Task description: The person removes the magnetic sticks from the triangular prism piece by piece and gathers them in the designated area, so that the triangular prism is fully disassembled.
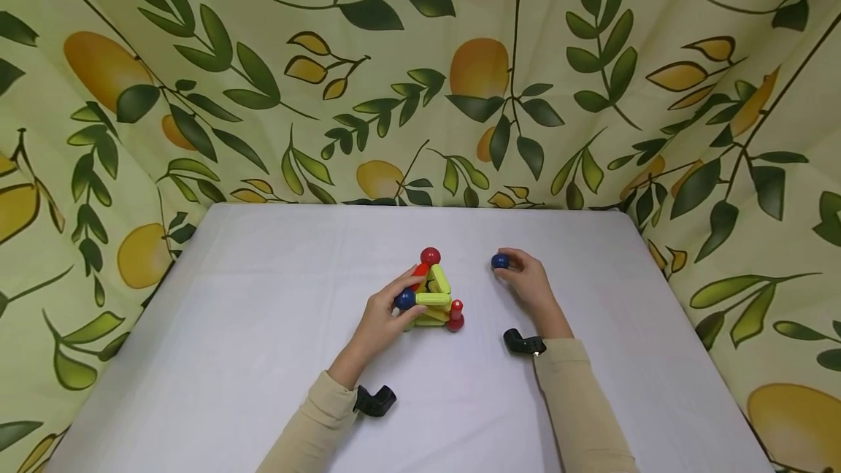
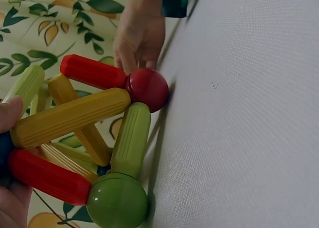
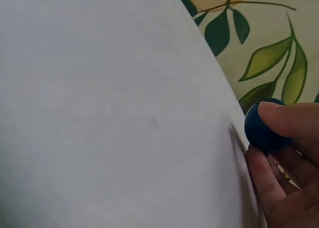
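My left hand [image 1: 382, 318] grips a frame of ridged rods and balls around its dark blue corner ball [image 1: 405, 299]. Yellow-green rods [image 1: 432, 299], red rods [image 2: 49, 177] and darker yellow rods [image 2: 72, 117] make up the frame. A red ball [image 1: 430, 256] tops its far corner, and another red ball [image 2: 148, 90] sits low at the right with a short red rod standing from it. In the left wrist view a green ball [image 2: 117, 202] forms a lower corner. Off to the right, my right hand [image 1: 531, 285] pinches a loose dark blue ball [image 3: 264, 128] between thumb and fingers.
A white-covered table [image 1: 263, 276] lies under both hands. Behind it and along the sides hangs a curtain [image 1: 420, 93] printed with leaves and orange fruit. Each wrist wears a black camera, the left one [image 1: 375, 401] and the right one [image 1: 523, 342], close above the cloth.
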Demonstrator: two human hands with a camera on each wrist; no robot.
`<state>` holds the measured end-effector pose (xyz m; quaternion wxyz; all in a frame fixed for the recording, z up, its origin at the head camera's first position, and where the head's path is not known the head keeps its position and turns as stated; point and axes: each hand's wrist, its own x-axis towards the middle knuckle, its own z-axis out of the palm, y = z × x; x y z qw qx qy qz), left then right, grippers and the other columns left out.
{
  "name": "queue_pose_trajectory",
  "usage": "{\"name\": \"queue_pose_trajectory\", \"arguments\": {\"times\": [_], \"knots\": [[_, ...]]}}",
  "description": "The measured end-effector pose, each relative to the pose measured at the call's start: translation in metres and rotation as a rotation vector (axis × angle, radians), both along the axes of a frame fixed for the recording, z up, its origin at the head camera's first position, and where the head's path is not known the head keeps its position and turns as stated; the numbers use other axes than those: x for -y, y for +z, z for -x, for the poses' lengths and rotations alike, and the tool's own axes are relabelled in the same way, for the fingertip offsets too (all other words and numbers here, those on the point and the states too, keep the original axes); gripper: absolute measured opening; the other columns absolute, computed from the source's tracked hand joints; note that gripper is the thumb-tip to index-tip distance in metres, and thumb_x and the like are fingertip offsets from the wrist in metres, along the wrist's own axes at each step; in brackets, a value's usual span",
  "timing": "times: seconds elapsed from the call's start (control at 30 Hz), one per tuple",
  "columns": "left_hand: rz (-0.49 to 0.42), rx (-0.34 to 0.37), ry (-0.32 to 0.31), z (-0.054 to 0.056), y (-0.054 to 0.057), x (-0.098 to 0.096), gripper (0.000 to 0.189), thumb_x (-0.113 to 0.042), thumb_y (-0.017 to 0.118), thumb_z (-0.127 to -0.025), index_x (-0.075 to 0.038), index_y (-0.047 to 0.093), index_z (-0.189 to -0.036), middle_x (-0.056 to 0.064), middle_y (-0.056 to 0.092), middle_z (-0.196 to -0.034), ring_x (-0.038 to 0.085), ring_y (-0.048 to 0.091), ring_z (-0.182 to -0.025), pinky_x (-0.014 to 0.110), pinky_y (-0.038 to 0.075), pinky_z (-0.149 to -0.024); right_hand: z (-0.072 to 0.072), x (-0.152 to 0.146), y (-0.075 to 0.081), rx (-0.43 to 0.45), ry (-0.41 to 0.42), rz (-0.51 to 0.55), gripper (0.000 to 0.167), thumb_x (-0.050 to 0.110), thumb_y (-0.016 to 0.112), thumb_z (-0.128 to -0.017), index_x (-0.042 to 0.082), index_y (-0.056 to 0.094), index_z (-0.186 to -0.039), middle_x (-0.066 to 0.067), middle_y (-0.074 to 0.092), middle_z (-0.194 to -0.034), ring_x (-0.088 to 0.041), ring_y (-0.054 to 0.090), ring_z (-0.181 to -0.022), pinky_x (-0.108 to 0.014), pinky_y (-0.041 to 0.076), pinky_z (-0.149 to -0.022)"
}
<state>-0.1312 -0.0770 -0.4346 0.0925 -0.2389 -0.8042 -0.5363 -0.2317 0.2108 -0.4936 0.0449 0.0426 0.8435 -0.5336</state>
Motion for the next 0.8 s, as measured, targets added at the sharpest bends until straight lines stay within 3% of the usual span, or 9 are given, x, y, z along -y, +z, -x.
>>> {"name": "queue_pose_trajectory", "arguments": {"times": [0.2, 0.27, 0.4, 0.7, 0.8], "knots": [[-0.008, 0.023, 0.013, 0.013, -0.028, 0.001, 0.057, -0.005, 0.072, -0.081, -0.003, 0.049, -0.133, 0.017, 0.049, -0.141, 0.032, 0.046, -0.129, 0.040, 0.041, -0.101, 0.008, -0.003, -0.007, -0.024, 0.041, -0.059, 0.047, 0.007, 0.066, -0.087, 0.006, 0.053, -0.132, -0.022, 0.050, -0.134, -0.035, 0.049, -0.122, -0.046, 0.041, -0.104], [-0.007, 0.031, 0.012, 0.015, -0.031, 0.002, 0.062, -0.009, 0.073, -0.082, -0.007, 0.046, -0.137, 0.014, 0.049, -0.141, 0.030, 0.048, -0.129, 0.038, 0.043, -0.101, 0.009, -0.004, -0.007, -0.027, 0.048, -0.069, 0.047, 0.007, 0.066, -0.087, 0.006, 0.054, -0.132, -0.022, 0.051, -0.133, -0.034, 0.050, -0.121, -0.046, 0.042, -0.104], [-0.013, 0.044, 0.012, 0.014, -0.032, 0.003, 0.064, -0.014, 0.073, -0.083, -0.012, 0.043, -0.140, 0.011, 0.050, -0.141, 0.027, 0.050, -0.127, 0.037, 0.045, -0.099, 0.009, -0.005, -0.006, -0.024, 0.061, -0.080, 0.050, 0.008, 0.067, -0.086, 0.006, 0.052, -0.133, -0.022, 0.050, -0.134, -0.035, 0.049, -0.122, -0.045, 0.041, -0.104], [-0.011, 0.056, 0.011, 0.014, -0.030, 0.004, 0.066, -0.013, 0.073, -0.082, -0.010, 0.043, -0.141, 0.013, 0.050, -0.140, 0.028, 0.051, -0.126, 0.037, 0.045, -0.099, 0.009, -0.007, -0.004, -0.023, 0.079, -0.078, 0.058, 0.008, 0.066, -0.085, 0.003, 0.045, -0.139, -0.023, 0.047, -0.137, -0.034, 0.048, -0.126, -0.042, 0.041, -0.106], [-0.003, 0.069, 0.010, 0.008, -0.014, 0.002, 0.065, -0.007, 0.073, -0.081, -0.003, 0.044, -0.139, 0.018, 0.050, -0.139, 0.032, 0.052, -0.125, 0.040, 0.045, -0.099, 0.008, -0.007, -0.003, -0.024, 0.075, -0.084, 0.059, 0.008, 0.066, -0.085, 0.002, 0.044, -0.140, -0.024, 0.048, -0.136, -0.035, 0.049, -0.125, -0.042, 0.041, -0.105]]}}
